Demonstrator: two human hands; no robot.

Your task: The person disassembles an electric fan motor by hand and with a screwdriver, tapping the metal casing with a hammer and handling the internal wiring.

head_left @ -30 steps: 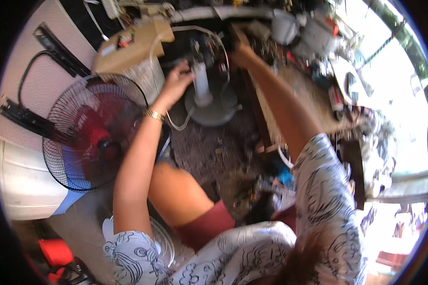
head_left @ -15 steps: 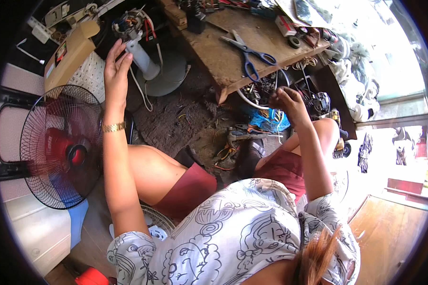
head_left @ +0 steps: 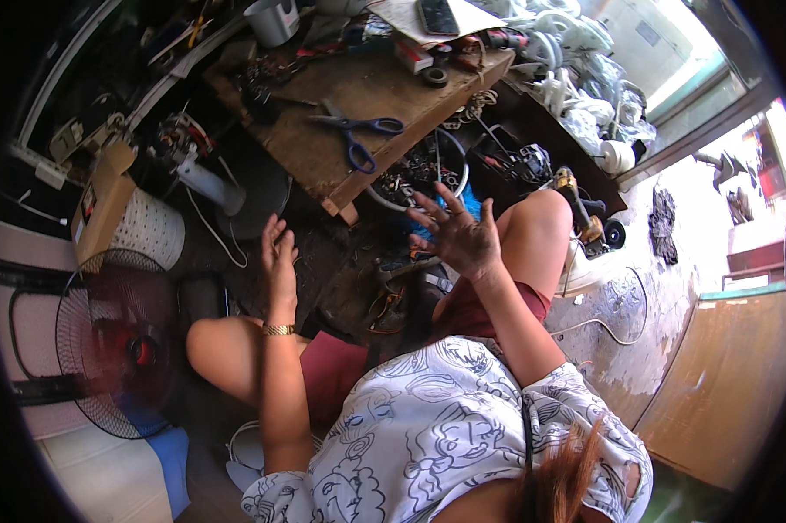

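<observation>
Blue-handled scissors (head_left: 351, 128) lie on the worktop (head_left: 280, 144), presumably for reach; left of it stands the fan stand (head_left: 210, 186). Before it, we hold the right hand (head_left: 468, 240) empty, spread wide, the left hand (head_left: 280, 264) empty, narrower.

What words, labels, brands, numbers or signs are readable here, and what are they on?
None is clear enough to quote.
Cardboard box, dark-and-red label: too small to read.
Small red-and-white box on the workbench: print too small.
Red fan: any marking is blurred.
Phone: no legible text.
Shirt: line drawings, no words I can make out.
</observation>
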